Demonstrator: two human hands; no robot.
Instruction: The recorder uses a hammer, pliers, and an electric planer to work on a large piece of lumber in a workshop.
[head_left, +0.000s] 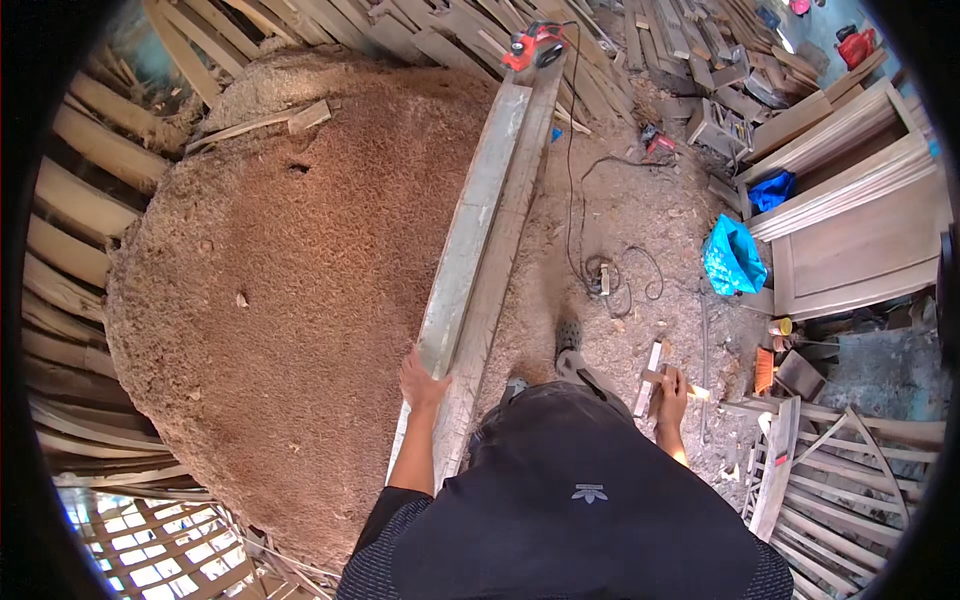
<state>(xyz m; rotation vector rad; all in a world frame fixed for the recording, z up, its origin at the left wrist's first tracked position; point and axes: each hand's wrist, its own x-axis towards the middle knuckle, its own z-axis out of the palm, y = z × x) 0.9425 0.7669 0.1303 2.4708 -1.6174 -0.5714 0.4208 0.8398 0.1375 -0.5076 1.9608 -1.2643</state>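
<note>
A long pale board [478,215] lies lengthwise on a longer, weathered wooden plank [515,215], running away from me. My left hand [422,382] grips the near part of this board, fingers at its left edge and thumb stretched over the top. Off to the right, my right hand [672,392] is closed around a small cross-shaped wooden tool [653,376], made up of a brown piece and a pale straight strip. Its exact kind is hard to make out. A red electric planer [536,46] rests at the plank's far end.
A big mound of wood shavings [300,260] fills the left side. A black cord [572,190] runs from the planer to a power strip [604,279] on the floor. At right are a blue bag [734,257], a wooden door panel [860,240] and a slatted wooden frame [830,480].
</note>
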